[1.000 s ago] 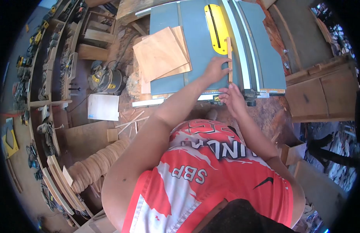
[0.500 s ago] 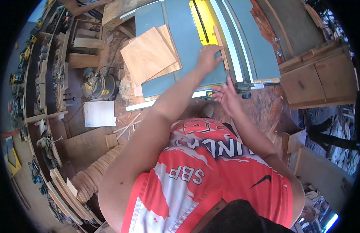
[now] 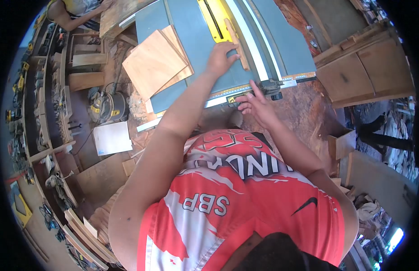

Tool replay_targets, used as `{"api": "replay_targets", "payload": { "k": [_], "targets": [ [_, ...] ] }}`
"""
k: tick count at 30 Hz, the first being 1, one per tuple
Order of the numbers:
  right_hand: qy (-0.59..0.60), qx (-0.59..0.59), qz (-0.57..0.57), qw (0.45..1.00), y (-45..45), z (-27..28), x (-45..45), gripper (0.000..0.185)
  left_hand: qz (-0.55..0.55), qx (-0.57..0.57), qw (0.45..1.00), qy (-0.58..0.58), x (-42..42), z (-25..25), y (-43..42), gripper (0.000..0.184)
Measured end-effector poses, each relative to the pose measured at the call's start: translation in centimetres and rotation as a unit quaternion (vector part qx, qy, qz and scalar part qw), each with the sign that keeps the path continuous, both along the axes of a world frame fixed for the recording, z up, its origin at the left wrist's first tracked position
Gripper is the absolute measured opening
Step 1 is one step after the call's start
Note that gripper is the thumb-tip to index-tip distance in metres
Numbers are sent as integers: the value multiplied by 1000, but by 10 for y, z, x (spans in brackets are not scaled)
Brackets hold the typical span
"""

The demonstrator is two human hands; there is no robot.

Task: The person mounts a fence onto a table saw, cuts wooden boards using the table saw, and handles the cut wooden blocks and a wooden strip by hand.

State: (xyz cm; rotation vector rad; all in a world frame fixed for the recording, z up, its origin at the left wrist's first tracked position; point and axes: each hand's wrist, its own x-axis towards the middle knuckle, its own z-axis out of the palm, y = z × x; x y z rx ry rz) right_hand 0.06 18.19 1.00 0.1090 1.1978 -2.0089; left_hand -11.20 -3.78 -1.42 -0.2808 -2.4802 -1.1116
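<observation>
My left hand (image 3: 222, 58) is closed around the near part of a narrow wooden strip (image 3: 242, 58), thumb and fingertips against its side. The strip lies lengthwise on the grey-blue table saw top (image 3: 199, 58), beside the yellow insert plate (image 3: 213, 20) with its dark slot. To its right runs the white-edged rip fence (image 3: 258, 54). My right hand (image 3: 258, 107) is open by the front rail, fingers spread and index finger pointing toward the strip's near end, a small gap between them. It appears to hold nothing.
Thin wooden panels (image 3: 155, 63) lie overlapped on the saw's left side. A fence clamp (image 3: 271, 88) sits on the front rail. On the floor at left stand a round machine (image 3: 109, 107) and a white board (image 3: 112, 137). Another person's arm (image 3: 83, 18) shows at top left.
The view has shifted, so the saw sits further left and up. My left hand stays on the strip, while my right fingertip is now slightly further from its near end.
</observation>
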Motion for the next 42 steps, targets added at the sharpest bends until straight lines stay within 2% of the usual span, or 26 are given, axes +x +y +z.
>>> {"api": "replay_targets", "payload": {
  "k": [7, 9, 10, 12, 13, 15, 16, 18, 19, 21, 25, 28, 29, 30, 32, 33, 34, 36, 38, 40, 42],
  "targets": [
    [9, 33, -7, 999, 3, 2, 2, 63, 7, -20, 999, -30, 1, 8, 5, 38],
    [-3, 58, 25, 998, 14, -4, 0, 47, 15, -37, 999, -36, 1, 8, 7, 39],
    [-4, 58, 26, 998, 22, -12, 0, 47, 19, -41, 998, -41, 1, 9, 7, 40],
    [46, 172, 96, 979, 45, -34, -2, 32, 24, -45, 998, -46, 1, 8, 8, 41],
    [47, 173, 97, 979, 57, -44, -3, 32, 31, -52, 997, -51, 1, 9, 8, 42],
    [72, 364, 127, 920, 81, -64, -2, 25, 38, -58, 996, -56, 2, 8, 9, 43],
    [74, 364, 129, 919, 91, -74, -1, 25, 46, -67, 995, -67, 2, 8, 10, 44],
    [28, 353, -35, 935, 104, -87, -3, 30, 59, -75, 993, -75, 4, 10, 9, 45],
    [30, 352, -31, 935, 105, -89, -7, 30, 47, -69, 994, -71, 5, 10, 9, 45],
    [79, 302, -114, 943, 104, -87, -14, 30, 41, -63, 995, -65, 5, 10, 8, 45],
    [127, 315, -58, 939, 96, -86, -33, 29, 52, -39, 993, -97, 1, 19, 19, 45],
    [133, 327, -82, 932, 89, -81, -35, 25, 89, -22, 990, -108, -5, 25, 31, 51],
    [122, 322, -78, 936, 90, -78, -34, 25, 91, 110, 972, -188, -8, 36, 36, 55],
    [111, 316, -72, 939, 90, -77, -35, 25, 92, 242, 930, -261, -11, 42, 39, 60],
    [105, 322, -57, 939, 90, -75, -35, 25, 139, 405, 850, -306, -20, 27, 41, 68],
    [94, 330, -55, 938, 89, -77, -36, 25, 168, 437, 840, -276, -28, 5, 43, 53],
    [98, 328, -43, 939, 89, -80, -37, 25, 179, 439, 838, -271, -28, 9, 41, 53],
    [100, 325, -62, 938, 91, -84, -35, 24, 112, 399, 847, -332, -22, 25, 39, 33],
    [101, 340, -50, 934, 95, -86, -34, 31, 46, 431, 841, -323, -36, -9, 44, 22],
    [123, 372, 0, 920, 101, -94, -31, 34, 8, 474, 818, -325, 0, 41, 33, 22],
    [126, 392, 73, 908, 109, -104, -17, 32, -55, 493, 826, -268, 36, 70, 10, 23]
  ]
}}
